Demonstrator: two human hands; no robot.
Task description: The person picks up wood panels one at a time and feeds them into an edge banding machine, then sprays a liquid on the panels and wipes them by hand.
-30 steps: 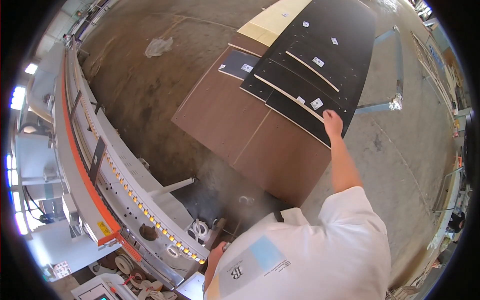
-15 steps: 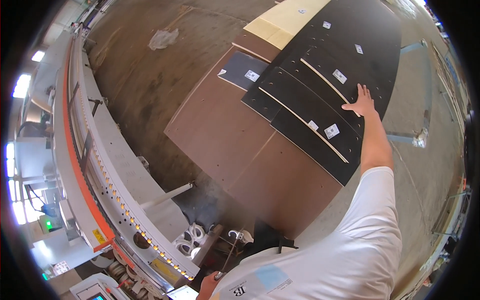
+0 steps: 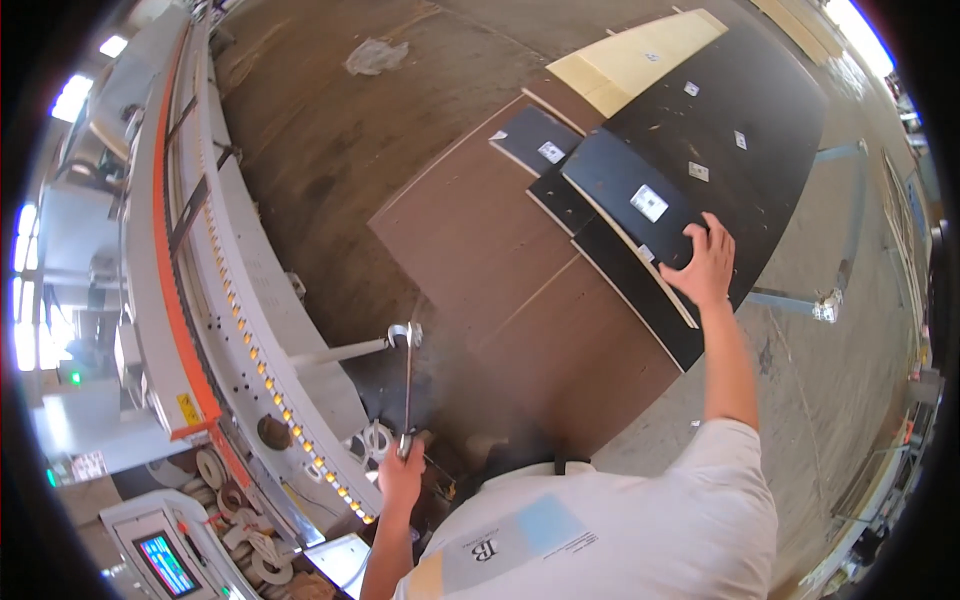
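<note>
My right hand [image 3: 706, 265] is curled around the near end of a narrow dark panel [image 3: 625, 178], its thumb at one edge and its fingers at the other. That panel has a pale long edge and a white label [image 3: 649, 203], and its face catches the light. It lies over other black panels [image 3: 640, 290] on a larger brown sheet [image 3: 480, 250]. My left hand [image 3: 402, 475] is closed on the handle of a long thin rod tool [image 3: 408, 385]. A whitish, hook-shaped piece shows at the rod's far end; its exact kind is unclear.
A long machine [image 3: 215, 300] with an orange strip and a row of yellow rollers runs along my left. Its lit screen [image 3: 165, 563] is at lower left. A pale board [image 3: 640, 60] and a small dark panel [image 3: 535, 140] lie on the stack. A metal frame [image 3: 790, 300] stands right.
My right hand has closed on the dark panel's near end, and the panel has shifted and tilted toward the light. My left hand has risen with the rod tool. The view has shifted.
</note>
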